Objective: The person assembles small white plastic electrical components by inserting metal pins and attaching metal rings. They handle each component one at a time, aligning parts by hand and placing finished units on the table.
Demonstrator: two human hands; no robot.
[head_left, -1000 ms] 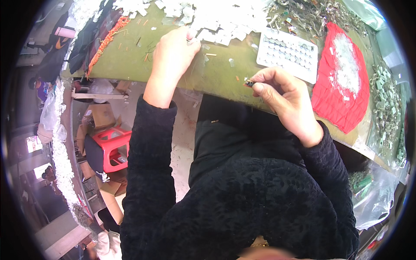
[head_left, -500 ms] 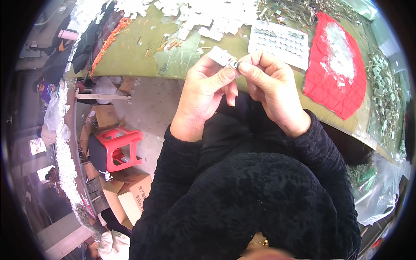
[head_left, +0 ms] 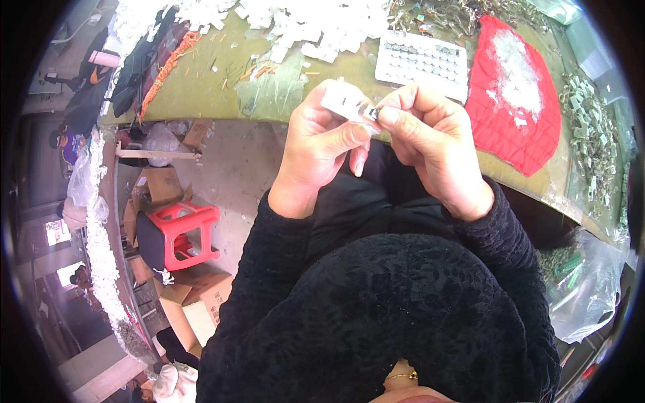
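My left hand (head_left: 312, 144) pinches a small flat white plastic piece (head_left: 337, 101) between thumb and fingers, just off the table's near edge. At that piece's right end sits a tiny dark and silvery part (head_left: 372, 115). The thumb and forefinger of my right hand (head_left: 433, 138) are closed on this part; its exact kind is too small to make out. Both hands almost meet there. Beyond my right hand lies a white tray (head_left: 383, 66) with rows of round silvery discs.
White pieces (head_left: 309, 27) are heaped at the far side of the green table (head_left: 222, 87). A red quilted cloth (head_left: 527, 151) bears small clear bits. Green pieces with strands (head_left: 594, 141) lie at far right. A red stool (head_left: 181, 232) and cardboard boxes (head_left: 195, 309) stand left.
The white piece has turned to show more of its face and come slightly nearer. My right hand has shifted a little right and nearer, still pinching. The whole view has moved slightly.
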